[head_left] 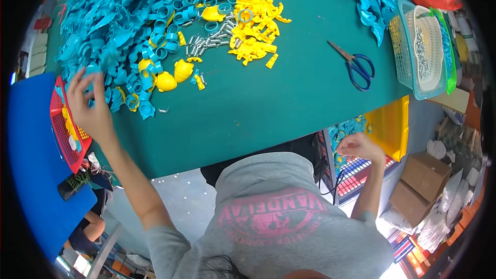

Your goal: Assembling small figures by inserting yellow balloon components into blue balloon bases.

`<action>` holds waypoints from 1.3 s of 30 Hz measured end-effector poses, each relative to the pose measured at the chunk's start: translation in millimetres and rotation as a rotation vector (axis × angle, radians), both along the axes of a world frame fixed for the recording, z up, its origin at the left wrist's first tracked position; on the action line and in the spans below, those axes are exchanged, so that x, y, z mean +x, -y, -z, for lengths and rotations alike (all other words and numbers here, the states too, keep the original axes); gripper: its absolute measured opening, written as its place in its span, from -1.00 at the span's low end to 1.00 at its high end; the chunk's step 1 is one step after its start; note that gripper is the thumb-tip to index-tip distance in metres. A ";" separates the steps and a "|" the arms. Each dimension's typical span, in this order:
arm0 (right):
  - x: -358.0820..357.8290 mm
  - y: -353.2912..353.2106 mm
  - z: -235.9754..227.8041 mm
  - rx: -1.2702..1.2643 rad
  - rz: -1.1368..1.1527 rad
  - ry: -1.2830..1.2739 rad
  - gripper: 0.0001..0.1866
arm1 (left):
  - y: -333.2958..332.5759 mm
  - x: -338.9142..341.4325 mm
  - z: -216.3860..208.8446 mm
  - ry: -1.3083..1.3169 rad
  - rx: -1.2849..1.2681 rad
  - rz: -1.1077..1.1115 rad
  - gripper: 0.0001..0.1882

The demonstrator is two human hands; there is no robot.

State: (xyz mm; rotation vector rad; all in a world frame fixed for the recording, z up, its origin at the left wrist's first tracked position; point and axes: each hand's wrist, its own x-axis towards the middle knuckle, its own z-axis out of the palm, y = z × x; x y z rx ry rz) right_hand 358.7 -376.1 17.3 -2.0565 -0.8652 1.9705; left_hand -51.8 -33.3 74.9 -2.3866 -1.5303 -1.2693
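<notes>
My left hand [92,104] is raised at the left edge of a heap of teal plastic parts [103,15], fingers apart and slightly bent. Teal pieces show just behind its fingertips, and I see nothing held. My right hand [363,148] is below the table's right front edge, over teal parts [347,130] in a yellow bin [391,129]. Its fingers curl together and blur a little; whatever they may hold is hidden. Yellow rounded helmet-like pieces [166,81], small metal pins [206,44] and flat yellow parts [256,31] lie on the green table [232,103].
Blue-handled scissors [359,71] lie on the right of the table. Stacked baskets [421,51] with metal pieces stand at its right edge. A red basket [67,124] with yellow pieces is beside my left forearm. Cardboard boxes [421,186] sit on the floor at right.
</notes>
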 end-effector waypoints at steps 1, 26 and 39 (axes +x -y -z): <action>-7.2 -20.4 -21.4 0.145 -0.031 -0.083 -0.84 | 15.6 8.2 -3.4 0.079 -0.012 0.061 -0.93; -68.4 -175.9 6.5 1.231 -0.175 0.722 -0.88 | 75.0 115.0 37.4 -0.467 -0.440 0.874 -0.82; -99.5 -171.8 0.2 1.283 -0.208 0.531 -0.85 | 108.4 70.5 30.5 -0.066 -0.942 0.357 -0.79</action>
